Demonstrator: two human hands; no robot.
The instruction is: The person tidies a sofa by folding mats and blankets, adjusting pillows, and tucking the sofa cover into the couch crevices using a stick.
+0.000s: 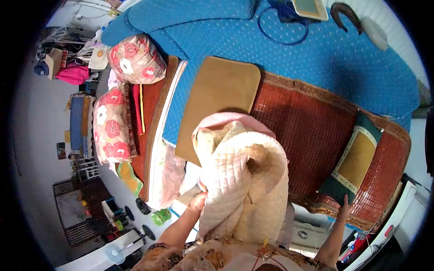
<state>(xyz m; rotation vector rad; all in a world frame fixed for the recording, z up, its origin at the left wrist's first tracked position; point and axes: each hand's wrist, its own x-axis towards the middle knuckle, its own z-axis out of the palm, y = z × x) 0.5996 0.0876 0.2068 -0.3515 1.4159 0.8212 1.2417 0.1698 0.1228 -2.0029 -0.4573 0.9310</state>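
A cream quilted cloth with a pink edge [246,180] is bunched up against my body in the middle of the view. My left hand [197,203] grips its left side, fingers partly hidden behind the folds. On the right, my right hand [346,207] reaches to the lower end of a dark green and yellow woven mat [357,158], its fingers at the edge. The mat lies flat across a reddish-brown bamboo mat [307,135]. Behind the cloth lies a tan board or pad [221,90].
Blue patterned bedding [289,58] stretches along the far side. Two floral pillows [137,58] lie at the left. At the top right are a tray [311,9] and a dark curved object [347,17]. A green basket [161,217] stands low on the left.
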